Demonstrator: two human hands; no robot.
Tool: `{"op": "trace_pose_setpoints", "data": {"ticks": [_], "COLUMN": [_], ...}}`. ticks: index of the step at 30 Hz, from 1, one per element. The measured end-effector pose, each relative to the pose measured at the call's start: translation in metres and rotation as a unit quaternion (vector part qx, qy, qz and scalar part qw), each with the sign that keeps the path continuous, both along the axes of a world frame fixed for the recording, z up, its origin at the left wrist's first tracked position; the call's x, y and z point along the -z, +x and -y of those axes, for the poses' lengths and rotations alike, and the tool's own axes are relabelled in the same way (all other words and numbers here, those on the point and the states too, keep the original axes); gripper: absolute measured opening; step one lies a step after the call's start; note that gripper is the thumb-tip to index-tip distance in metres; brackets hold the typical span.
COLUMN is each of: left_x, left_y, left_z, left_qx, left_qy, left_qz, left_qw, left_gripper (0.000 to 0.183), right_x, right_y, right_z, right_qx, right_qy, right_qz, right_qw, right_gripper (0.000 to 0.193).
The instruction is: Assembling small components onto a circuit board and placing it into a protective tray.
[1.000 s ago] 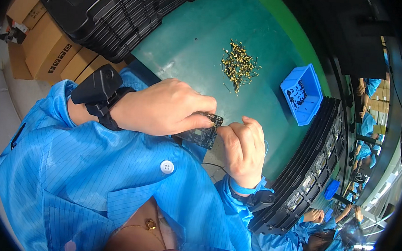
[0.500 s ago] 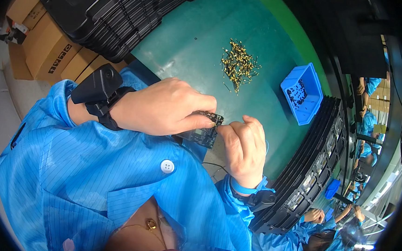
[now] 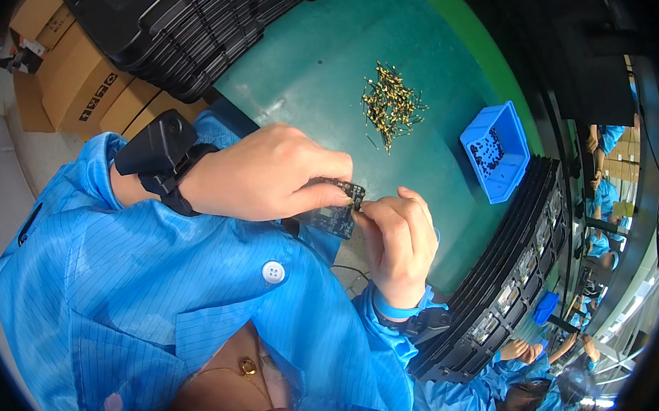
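My left hand (image 3: 271,172) is closed on a small dark circuit board (image 3: 333,221), gripping it between thumb and fingers above my lap, by the table's near edge. Against the board's right edge, my right hand (image 3: 403,245) is pinched, its thumb and index fingertips at the upper right corner. Whatever lies between those fingertips is too small to make out. Beyond both hands, a loose pile of thin black and gold-coloured pieces (image 3: 391,107) is spread over the green table mat (image 3: 300,74). One tiny dark piece lies alone toward the upper left of the mat.
A blue plastic bin (image 3: 506,186) with small black parts stands at the right. Stacked black trays (image 3: 490,308) fill the right edge, and more black trays (image 3: 181,27) the upper left. Cardboard boxes (image 3: 78,81) sit at far left. Other people in blue work at lower right.
The board and my left hand have shifted up very slightly. My right fingers have curled a little at the board's corner. Both hands stay in the same place.
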State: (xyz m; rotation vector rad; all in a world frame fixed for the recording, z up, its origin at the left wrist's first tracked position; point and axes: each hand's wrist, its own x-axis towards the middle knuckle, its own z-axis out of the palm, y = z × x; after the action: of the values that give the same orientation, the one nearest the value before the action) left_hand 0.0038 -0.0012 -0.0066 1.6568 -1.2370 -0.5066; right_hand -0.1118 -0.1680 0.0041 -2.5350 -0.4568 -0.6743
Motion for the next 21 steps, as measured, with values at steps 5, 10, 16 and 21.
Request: {"op": "trace_pose_setpoints", "data": {"ticks": [5, 10, 16, 21], "left_x": [0.002, 0.001, 0.002, 0.002], "left_y": [-0.003, -0.005, -0.006, -0.005], "left_z": [0.001, 0.0, 0.001, 0.0], "left_qx": [-0.019, -0.034, -0.037, -0.019], "left_qy": [-0.022, -0.027, -0.04, -0.038], "left_qz": [0.036, 0.079, 0.082, 0.062], "left_qw": [0.999, 0.996, 0.995, 0.997], "left_gripper": [0.012, 0.012, 0.013, 0.013], "right_x": [0.001, -0.003, -0.007, -0.006], "right_y": [0.001, -0.001, -0.005, -0.008], "right_z": [-0.005, -0.007, -0.012, -0.012], "right_qx": [0.017, 0.028, 0.053, 0.041], "right_qy": [0.039, 0.063, 0.036, -0.001], "right_qz": [0.007, -0.023, -0.057, -0.044], "right_qw": [0.999, 0.997, 0.996, 0.998], "right_gripper": [0.024, 0.024, 0.021, 0.02]}}
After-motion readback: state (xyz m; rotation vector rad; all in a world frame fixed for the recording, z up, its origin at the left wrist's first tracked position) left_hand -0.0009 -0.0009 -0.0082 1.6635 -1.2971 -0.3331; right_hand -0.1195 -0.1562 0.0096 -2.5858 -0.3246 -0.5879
